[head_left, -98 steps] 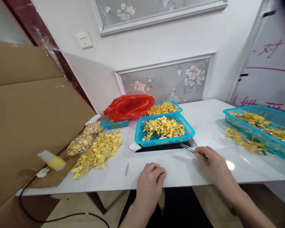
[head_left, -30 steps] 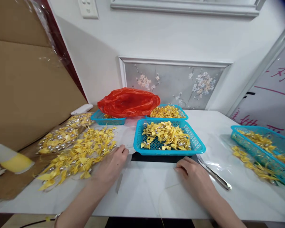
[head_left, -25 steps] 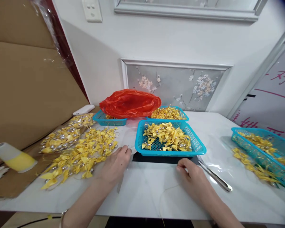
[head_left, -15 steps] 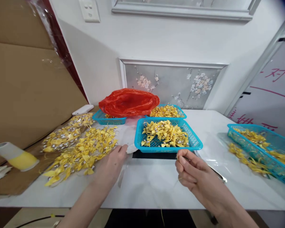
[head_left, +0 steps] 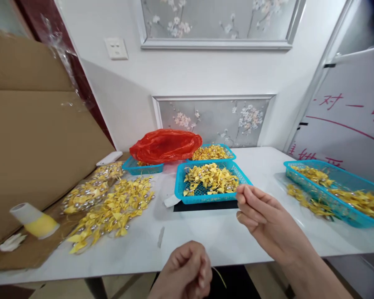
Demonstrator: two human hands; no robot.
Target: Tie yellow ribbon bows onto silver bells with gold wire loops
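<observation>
My left hand (head_left: 187, 270) is closed just past the table's front edge. A thin yellow cord (head_left: 220, 277) comes out beside its fingers and hangs down. My right hand (head_left: 264, 218) is raised over the table with thumb and fingertips pinched together; whatever they hold is too small to make out. Behind the right fingertips stands a blue plastic basket (head_left: 210, 200) with yellow ribbon pieces (head_left: 212, 176) carrying silvery beads. To the left lies a loose pile of the same yellow beaded pieces (head_left: 118, 207).
A red plastic bag (head_left: 165, 145) lies over another blue basket (head_left: 143, 169) at the back. More yellow pieces fill a rear basket (head_left: 212, 153) and a long basket (head_left: 345, 195) at right. A yellow-white roll (head_left: 34, 220) and a cardboard box (head_left: 40, 137) are at left.
My left hand has moved from beside the middle basket toward me and to the right, past the table's front edge. My right hand stays pinched, slightly higher in view. The camera view has tilted up.
</observation>
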